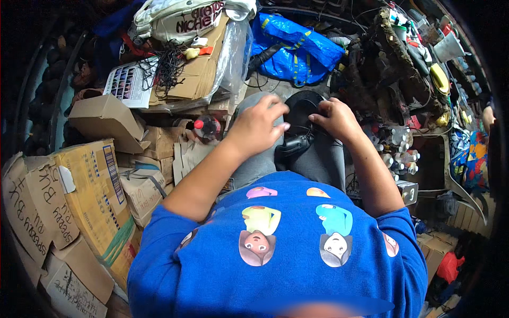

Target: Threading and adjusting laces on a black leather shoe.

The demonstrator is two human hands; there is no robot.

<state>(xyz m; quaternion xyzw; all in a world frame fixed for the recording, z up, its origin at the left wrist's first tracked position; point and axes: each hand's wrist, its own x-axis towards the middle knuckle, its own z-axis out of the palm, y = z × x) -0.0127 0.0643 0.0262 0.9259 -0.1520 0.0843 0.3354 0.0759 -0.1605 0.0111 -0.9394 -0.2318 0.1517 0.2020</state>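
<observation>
A black shoe (pixel 301 112) rests between my knees over my grey trousers (pixel 250 170), with its glossy part (pixel 295 144) toward me. My right hand (pixel 335 120) is closed at the shoe's right edge, its thumb and bent fingers pinching there. To the left of the shoe is my left hand (pixel 260 125), fingers bent and thumb apart from the index finger, and I see nothing between them. A thin pale line, perhaps thread, crosses the shoe near the right thumb. The shoe's underside is hidden.
Cardboard boxes (pixel 87 183) are piled at the left, near a red-capped bottle (pixel 207 127). Flattened cardboard with black cords (pixel 165 71) lies at the far left. A blue bag (pixel 297 50) sits ahead. Several plastic bottles (pixel 401 153) stand at the right, near a cluttered bench (pixel 395 66).
</observation>
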